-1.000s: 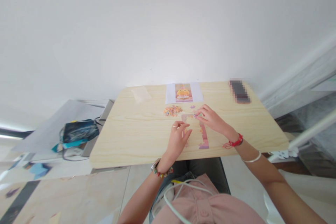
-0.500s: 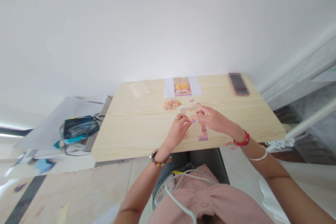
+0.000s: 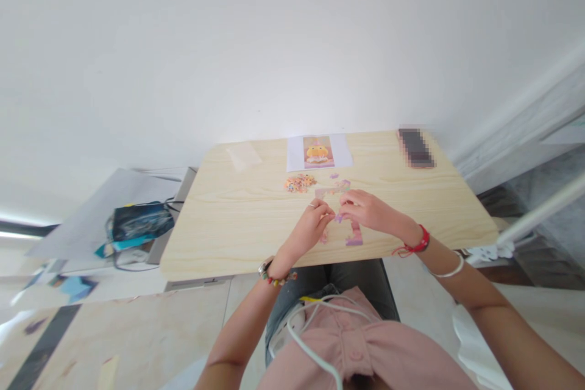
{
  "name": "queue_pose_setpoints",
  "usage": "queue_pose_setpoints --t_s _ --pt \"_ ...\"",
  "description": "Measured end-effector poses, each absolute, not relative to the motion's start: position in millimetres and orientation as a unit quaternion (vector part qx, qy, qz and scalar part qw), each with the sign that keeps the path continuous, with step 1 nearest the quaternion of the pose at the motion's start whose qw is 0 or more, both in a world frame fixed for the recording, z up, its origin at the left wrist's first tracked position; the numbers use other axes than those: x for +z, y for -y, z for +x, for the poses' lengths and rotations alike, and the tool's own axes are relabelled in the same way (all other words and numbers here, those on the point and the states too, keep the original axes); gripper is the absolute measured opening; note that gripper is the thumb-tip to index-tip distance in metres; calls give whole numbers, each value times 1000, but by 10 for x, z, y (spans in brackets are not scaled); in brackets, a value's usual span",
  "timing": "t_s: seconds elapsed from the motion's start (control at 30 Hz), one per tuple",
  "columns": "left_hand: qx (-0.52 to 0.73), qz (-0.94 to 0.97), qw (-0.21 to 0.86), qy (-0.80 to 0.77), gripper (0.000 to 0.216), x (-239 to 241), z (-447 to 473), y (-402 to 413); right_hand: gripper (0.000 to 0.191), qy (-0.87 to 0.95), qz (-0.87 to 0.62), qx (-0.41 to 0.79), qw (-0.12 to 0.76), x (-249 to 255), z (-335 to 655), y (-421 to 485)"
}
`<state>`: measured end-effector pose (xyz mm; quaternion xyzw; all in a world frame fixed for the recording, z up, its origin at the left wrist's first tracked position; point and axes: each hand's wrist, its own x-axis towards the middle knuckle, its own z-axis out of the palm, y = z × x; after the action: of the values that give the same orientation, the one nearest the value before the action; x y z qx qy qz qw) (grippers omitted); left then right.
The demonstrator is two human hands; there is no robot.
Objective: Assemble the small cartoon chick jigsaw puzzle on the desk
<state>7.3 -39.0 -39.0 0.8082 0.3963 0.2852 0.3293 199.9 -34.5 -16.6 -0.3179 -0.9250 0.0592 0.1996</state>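
Observation:
A partly joined jigsaw (image 3: 353,233) in pink and purple lies near the front edge of the light wooden table (image 3: 237,219). My left hand (image 3: 311,228) and my right hand (image 3: 365,212) meet over it, fingertips pinched together on a small purple puzzle piece (image 3: 339,217). A heap of loose pieces (image 3: 300,183) lies just beyond the left hand. Two or three single pieces (image 3: 340,183) sit beyond the right hand. A reference picture (image 3: 319,152) of a yellow figure lies at the table's far edge.
A phone (image 3: 415,147) rests at the far right corner of the table. A clear plastic bag (image 3: 243,155) lies at the far left. Left of the table, a dark blue bag (image 3: 139,223) sits on a low grey surface. A white cable hangs over my lap.
My right hand drew back from the far pieces toward me and met my left hand; both now pinch a small piece over the jigsaw. The view shifted slightly.

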Motion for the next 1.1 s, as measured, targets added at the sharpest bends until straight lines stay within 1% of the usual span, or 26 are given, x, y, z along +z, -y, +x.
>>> queue_pose_setpoints --t_s 0.1,0.27,0.4,0.57,0.67,0.83,1.1 --pt "313 799 290 -423 10 -411 62 420 20 909 -338 69 234 -200 1982 364" --pt "339 801 201 -450 19 -451 27 530 19 853 -392 124 321 -309 1885 502" --pt "324 819 160 -446 15 -495 23 573 16 825 -424 150 343 -439 1830 593" --pt "298 845 116 -429 10 -535 44 586 14 823 -447 138 323 -536 1850 628" --pt "269 863 101 -415 8 -536 46 632 16 838 -444 133 290 -535 1851 682" --pt "224 883 96 -402 4 -549 18 761 13 859 -437 129 232 -524 1809 832" --pt "155 903 108 -387 4 -600 13 872 11 866 -443 133 192 -664 1775 929"
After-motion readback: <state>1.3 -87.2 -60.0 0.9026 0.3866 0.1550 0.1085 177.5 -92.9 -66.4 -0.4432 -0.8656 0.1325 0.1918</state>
